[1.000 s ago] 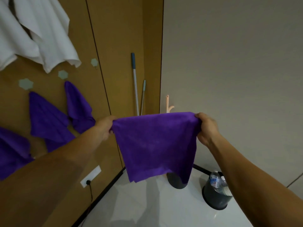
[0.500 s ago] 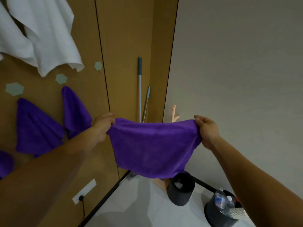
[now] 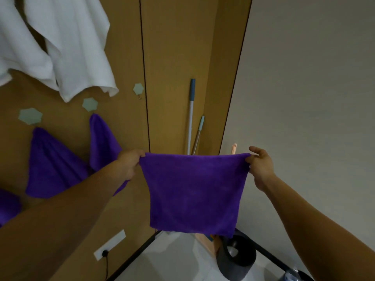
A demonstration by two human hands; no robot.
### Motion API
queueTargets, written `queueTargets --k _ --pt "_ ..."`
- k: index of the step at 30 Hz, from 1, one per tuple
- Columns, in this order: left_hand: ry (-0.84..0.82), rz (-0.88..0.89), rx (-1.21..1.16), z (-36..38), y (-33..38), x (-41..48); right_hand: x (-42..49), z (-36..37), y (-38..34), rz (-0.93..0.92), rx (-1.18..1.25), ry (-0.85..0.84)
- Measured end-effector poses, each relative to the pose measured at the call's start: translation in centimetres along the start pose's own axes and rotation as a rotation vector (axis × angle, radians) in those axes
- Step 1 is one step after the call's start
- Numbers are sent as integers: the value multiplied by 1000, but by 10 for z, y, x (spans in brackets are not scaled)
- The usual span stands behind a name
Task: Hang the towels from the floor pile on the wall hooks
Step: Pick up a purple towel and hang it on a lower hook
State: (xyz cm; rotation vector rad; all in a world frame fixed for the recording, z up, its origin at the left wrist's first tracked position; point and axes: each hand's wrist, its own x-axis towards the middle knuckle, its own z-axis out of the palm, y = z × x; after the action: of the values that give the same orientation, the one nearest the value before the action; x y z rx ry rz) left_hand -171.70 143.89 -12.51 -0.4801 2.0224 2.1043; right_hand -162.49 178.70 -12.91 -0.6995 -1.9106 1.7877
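The purple towel is now drawn taut, its earlier sag removed. Its top corners are pinched by the left hand and right hand, in the air before the room corner. The top edge runs level, left to right, apparently the long axis. Beyond, a wall hook is seen up and right of the hung towels.

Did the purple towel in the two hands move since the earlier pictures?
Yes: the square purple cloth towel shifted left, toward the brown wooden wall; the upright peach plastic piece now shows near its right corner.
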Motion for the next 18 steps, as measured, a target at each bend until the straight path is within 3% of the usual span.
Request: queueTargets --k 8,14,18 --pt "180 11 255 15 5 3 62 10 -2 -31 -156 -214" --pt "22 -132 361 23 16 -17 87 19 -16 -97 -309 -635" --pt "-135 -81 588 16 20 -32 99 24 -27 -133 -420 -858"
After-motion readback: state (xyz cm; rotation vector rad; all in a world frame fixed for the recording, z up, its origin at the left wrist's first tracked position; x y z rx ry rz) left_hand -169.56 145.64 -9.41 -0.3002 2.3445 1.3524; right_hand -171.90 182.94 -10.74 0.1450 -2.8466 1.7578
